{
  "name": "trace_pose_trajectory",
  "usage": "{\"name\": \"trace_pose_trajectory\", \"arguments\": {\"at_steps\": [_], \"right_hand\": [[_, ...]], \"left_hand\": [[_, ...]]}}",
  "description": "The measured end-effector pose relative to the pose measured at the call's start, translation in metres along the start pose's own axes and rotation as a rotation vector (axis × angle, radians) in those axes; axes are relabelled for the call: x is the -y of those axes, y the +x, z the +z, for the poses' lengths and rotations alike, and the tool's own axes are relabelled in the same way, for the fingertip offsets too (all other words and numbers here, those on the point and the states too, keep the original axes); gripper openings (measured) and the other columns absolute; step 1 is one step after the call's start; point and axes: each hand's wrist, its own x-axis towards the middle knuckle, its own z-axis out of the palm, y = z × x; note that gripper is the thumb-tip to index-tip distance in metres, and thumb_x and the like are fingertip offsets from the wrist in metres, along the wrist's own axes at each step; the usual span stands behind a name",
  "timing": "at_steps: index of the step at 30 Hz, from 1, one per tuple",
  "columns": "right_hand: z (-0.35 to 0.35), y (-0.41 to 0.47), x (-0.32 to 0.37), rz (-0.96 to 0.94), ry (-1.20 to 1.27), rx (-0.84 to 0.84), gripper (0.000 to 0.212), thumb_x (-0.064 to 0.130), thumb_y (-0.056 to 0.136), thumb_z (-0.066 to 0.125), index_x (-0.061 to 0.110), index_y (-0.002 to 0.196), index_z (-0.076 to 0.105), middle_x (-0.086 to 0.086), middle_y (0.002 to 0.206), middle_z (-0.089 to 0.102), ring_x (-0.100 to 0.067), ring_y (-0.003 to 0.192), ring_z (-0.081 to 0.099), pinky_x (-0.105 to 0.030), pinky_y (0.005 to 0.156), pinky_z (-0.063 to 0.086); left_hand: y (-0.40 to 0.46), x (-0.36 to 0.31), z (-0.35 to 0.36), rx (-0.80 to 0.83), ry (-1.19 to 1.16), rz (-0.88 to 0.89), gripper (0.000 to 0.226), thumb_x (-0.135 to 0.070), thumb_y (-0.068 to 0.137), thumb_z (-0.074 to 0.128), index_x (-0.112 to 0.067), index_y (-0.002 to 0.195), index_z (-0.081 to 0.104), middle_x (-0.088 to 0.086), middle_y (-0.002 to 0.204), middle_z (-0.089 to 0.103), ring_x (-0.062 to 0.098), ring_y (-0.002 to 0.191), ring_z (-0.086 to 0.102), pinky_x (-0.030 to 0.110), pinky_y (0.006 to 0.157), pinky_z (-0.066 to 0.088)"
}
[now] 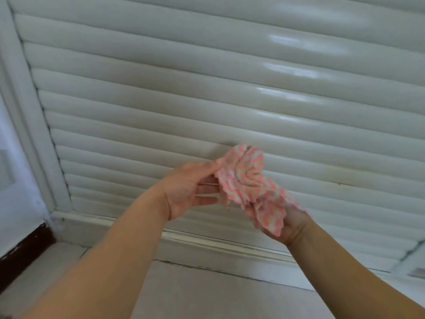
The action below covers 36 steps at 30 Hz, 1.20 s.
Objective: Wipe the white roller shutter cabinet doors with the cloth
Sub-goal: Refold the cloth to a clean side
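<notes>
- Covering most of the view, the white shutter door (207, 93) runs as horizontal rounded slats from the upright frame (30, 125) on the left to past the right edge; treat every slat and every groove between slats as surface to be wiped.
- Below the door, a white base rail (207, 244) meets the pale floor (195, 293). This lower edge limits downward strokes; stop the cloth on the last slat so that it does not drag onto the floor.
- Open room: the slats above and to the right of the hands show nothing in the way, so long sideways strokes along the slats are judged practical. The frame closes off travel to the left.
- A dark wooden strip (25, 247) lies at lower left, well apart from the working area.
- The pink-and-white cloth (248, 180) is bunched and held in front of the lower slats. Whether it touches the door cannot be told.
- The left hand (190, 189) pinches the cloth's left edge between thumb and extended fingers.
- The right hand (287, 222) grips the cloth's lower part from beneath, fingers curled into the fabric.
- Recommended: fold the cloth into a flat pad before pressing it on, then follow each slat lengthwise so the pad reaches the grooves.
</notes>
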Motion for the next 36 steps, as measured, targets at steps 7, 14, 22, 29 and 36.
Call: {"name": "trace_pose_trajectory", "arguments": {"at_steps": [7, 14, 22, 29, 36], "right_hand": [[-0.003, 0.003, 0.014, 0.134, -0.069, -0.31, 0.047, 0.044, 0.079, 0.052, 0.006, 0.099, 0.071, -0.015, 0.097, 0.071, -0.023, 0.082, 0.07, -0.03, 0.068, 0.058], [-0.007, -0.001, 0.011, 0.115, -0.612, -0.358, 0.014, 0.019, 0.088, 0.062, 0.01, 0.096, 0.068, -0.009, 0.094, 0.069, -0.022, 0.092, 0.062, -0.036, 0.083, 0.05], [-0.009, -0.007, 0.012, 0.167, -0.51, -0.332, 0.04, 0.045, 0.085, 0.054, 0.014, 0.109, 0.064, -0.009, 0.105, 0.07, -0.023, 0.102, 0.065, -0.041, 0.093, 0.048], [-0.016, -0.009, 0.013, 0.136, -0.648, -0.387, 0.012, 0.003, 0.082, 0.065, -0.001, 0.093, 0.067, -0.016, 0.093, 0.07, -0.024, 0.087, 0.063, -0.04, 0.086, 0.05], [-0.021, -0.013, 0.032, 0.136, -0.569, -0.324, 0.022, 0.004, 0.082, 0.061, 0.001, 0.104, 0.064, -0.016, 0.094, 0.07, -0.025, 0.084, 0.067, -0.031, 0.073, 0.055]], "left_hand": [[0.008, 0.003, 0.012, -0.22, -0.101, 0.096, 0.013, -0.004, 0.088, 0.056, -0.012, 0.078, 0.059, 0.0, 0.062, 0.065, 0.01, 0.052, 0.06, 0.023, 0.054, 0.052], [0.009, 0.006, 0.016, -0.246, -0.02, 0.148, 0.019, -0.001, 0.09, 0.052, -0.012, 0.075, 0.056, 0.0, 0.058, 0.06, 0.007, 0.047, 0.056, 0.018, 0.044, 0.046], [0.008, 0.0, 0.01, -0.268, -0.05, 0.176, 0.019, -0.002, 0.091, 0.05, -0.011, 0.074, 0.053, 0.002, 0.058, 0.056, 0.008, 0.043, 0.049, 0.014, 0.04, 0.04], [0.01, 0.002, -0.002, -0.318, -0.057, 0.201, 0.021, 0.001, 0.092, 0.046, -0.009, 0.075, 0.052, 0.002, 0.051, 0.056, 0.009, 0.037, 0.049, 0.016, 0.036, 0.039], [0.01, 0.013, -0.005, -0.358, -0.027, 0.116, 0.023, -0.003, 0.096, 0.043, -0.013, 0.075, 0.048, 0.008, 0.073, 0.055, 0.017, 0.062, 0.053, 0.03, 0.059, 0.047]]}}
